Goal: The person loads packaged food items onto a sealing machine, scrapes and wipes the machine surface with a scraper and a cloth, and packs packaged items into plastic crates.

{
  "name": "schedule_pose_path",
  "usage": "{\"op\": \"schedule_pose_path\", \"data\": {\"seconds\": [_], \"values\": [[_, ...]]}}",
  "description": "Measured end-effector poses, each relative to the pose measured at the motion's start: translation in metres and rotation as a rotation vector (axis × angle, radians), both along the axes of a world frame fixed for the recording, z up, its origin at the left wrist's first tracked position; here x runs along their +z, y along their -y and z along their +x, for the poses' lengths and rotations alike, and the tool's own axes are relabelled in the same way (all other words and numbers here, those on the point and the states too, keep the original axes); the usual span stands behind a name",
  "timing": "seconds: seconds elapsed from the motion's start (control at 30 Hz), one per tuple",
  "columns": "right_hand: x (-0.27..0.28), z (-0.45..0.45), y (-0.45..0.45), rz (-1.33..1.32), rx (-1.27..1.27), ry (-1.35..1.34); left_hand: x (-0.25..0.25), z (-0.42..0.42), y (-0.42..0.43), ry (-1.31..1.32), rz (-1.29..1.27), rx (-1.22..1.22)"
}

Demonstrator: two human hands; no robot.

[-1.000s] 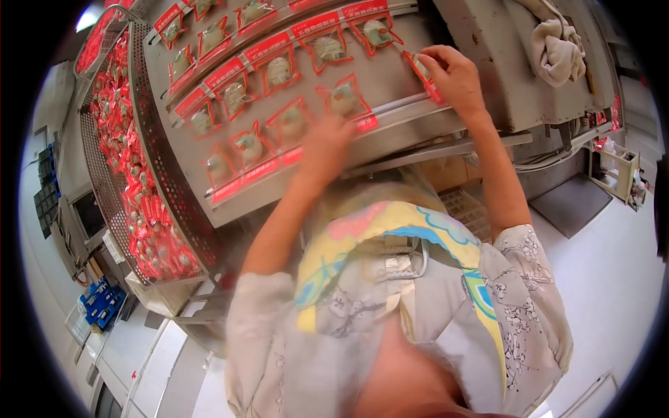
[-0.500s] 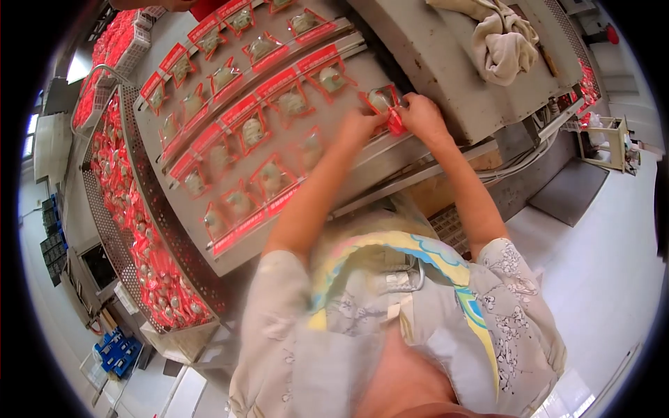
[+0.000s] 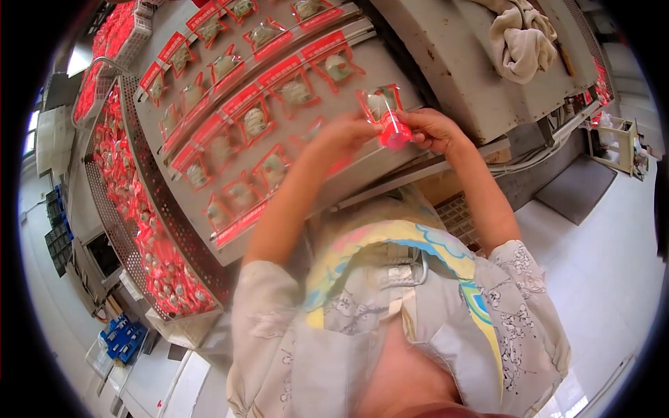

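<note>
Near the right end of a metal table, a clear plastic packet (image 3: 380, 104) with red edges and a pale greenish item inside is between my hands. My right hand (image 3: 435, 131) pinches the bright red, glossy lower end of the packet. My left hand (image 3: 345, 136), slightly blurred, has its fingertips closed at the packet's left edge. Rows of similar packets with red header strips lie on the table, one of them (image 3: 337, 67) just beyond my hands. Part of a packet is hidden behind my left hand.
A perforated metal bin (image 3: 171, 237) full of red packets stands to the left. White crates (image 3: 132, 45) of red packets are behind it. On the right is a metal housing (image 3: 460, 76) with a crumpled cloth (image 3: 523, 45) on top. Metal rails (image 3: 355, 28) run between the packet rows.
My hands and the packet have come slightly away from the metal housing, toward me. More of the red end shows between my fingers. The view has shifted a little.
</note>
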State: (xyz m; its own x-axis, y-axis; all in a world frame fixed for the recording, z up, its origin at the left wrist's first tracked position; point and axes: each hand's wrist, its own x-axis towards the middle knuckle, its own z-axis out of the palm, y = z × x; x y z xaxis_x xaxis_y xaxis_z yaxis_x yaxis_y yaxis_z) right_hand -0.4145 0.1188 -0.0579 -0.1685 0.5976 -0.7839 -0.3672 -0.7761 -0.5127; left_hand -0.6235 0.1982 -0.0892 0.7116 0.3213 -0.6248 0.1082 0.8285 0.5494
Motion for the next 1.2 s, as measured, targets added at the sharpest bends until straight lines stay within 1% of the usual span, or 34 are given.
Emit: {"op": "schedule_pose_path", "data": {"seconds": [0.07, 0.1, 0.17, 0.2, 0.3, 0.33, 0.4, 0.43, 0.5, 0.53, 0.63, 0.7, 0.73, 0.8, 0.83, 0.93, 1.03, 1.07, 1.17, 1.2], "values": [[0.006, -0.007, -0.006, 0.068, -0.002, -0.043, 0.007, -0.008, 0.001, -0.013, 0.142, 0.004], [0.009, -0.008, -0.01, 0.117, 0.066, 0.063, 0.012, -0.012, 0.002, -0.021, 0.212, 0.009], [0.01, -0.006, -0.023, 0.218, 0.2, 0.276, 0.03, -0.021, 0.001, -0.319, 0.719, -0.171], [-0.004, -0.005, -0.028, 0.376, 0.311, 0.498, 0.035, -0.024, 0.002, -0.469, 0.967, -0.269], [-0.019, -0.018, -0.042, 0.499, 0.417, 0.999, 0.017, -0.021, 0.011, -0.779, 1.427, -0.251], [-0.025, -0.024, -0.045, 0.452, 0.404, 1.072, 0.008, -0.019, 0.014, -0.856, 1.45, -0.275], [-0.033, -0.028, -0.049, 0.47, 0.471, 1.158, -0.004, -0.012, 0.015, -1.012, 1.495, -0.323], [-0.038, -0.029, -0.051, 0.479, 0.505, 1.201, -0.009, -0.011, 0.017, -1.037, 1.456, -0.359], [-0.048, -0.022, -0.053, 0.482, 0.57, 1.131, -0.007, -0.006, 0.016, -1.085, 1.377, -0.426], [-0.052, -0.017, -0.053, 0.48, 0.601, 1.094, -0.005, -0.007, 0.016, -1.046, 1.381, -0.404], [-0.059, 0.0, -0.055, 0.509, 0.667, 0.799, 0.001, -0.01, 0.016, -0.945, 1.381, -0.363], [-0.038, -0.006, -0.059, 0.46, 0.785, 0.94, 0.005, -0.01, 0.014, -0.895, 1.381, -0.365], [-0.03, -0.01, -0.061, 0.433, 0.845, 1.008, 0.0, -0.006, 0.014, -0.959, 1.365, -0.393], [-0.043, -0.016, -0.06, 0.504, 0.814, 1.217, -0.011, 0.004, 0.012, -1.089, 1.329, -0.453], [-0.048, -0.018, -0.058, 0.537, 0.793, 1.32, -0.014, 0.002, 0.013, -1.066, 1.319, -0.453], [-0.028, -0.006, -0.06, 0.468, 0.864, 1.014, -0.006, -0.003, 0.01, -0.981, 1.277, -0.445], [-0.037, 0.004, -0.063, 0.401, 0.902, 0.896, 0.002, -0.009, 0.006, -0.912, 1.231, -0.439], [-0.027, -0.001, -0.064, 0.329, 0.859, 0.904, 0.002, -0.008, 0.005, -0.913, 1.228, -0.437], [-0.038, 0.0, -0.063, 0.389, 0.856, 0.921, 0.015, -0.004, 0.007, -0.927, 1.244, -0.407], [-0.038, -0.001, -0.062, 0.418, 0.861, 0.967, 0.018, -0.003, 0.009, -0.933, 1.252, -0.394]]}}
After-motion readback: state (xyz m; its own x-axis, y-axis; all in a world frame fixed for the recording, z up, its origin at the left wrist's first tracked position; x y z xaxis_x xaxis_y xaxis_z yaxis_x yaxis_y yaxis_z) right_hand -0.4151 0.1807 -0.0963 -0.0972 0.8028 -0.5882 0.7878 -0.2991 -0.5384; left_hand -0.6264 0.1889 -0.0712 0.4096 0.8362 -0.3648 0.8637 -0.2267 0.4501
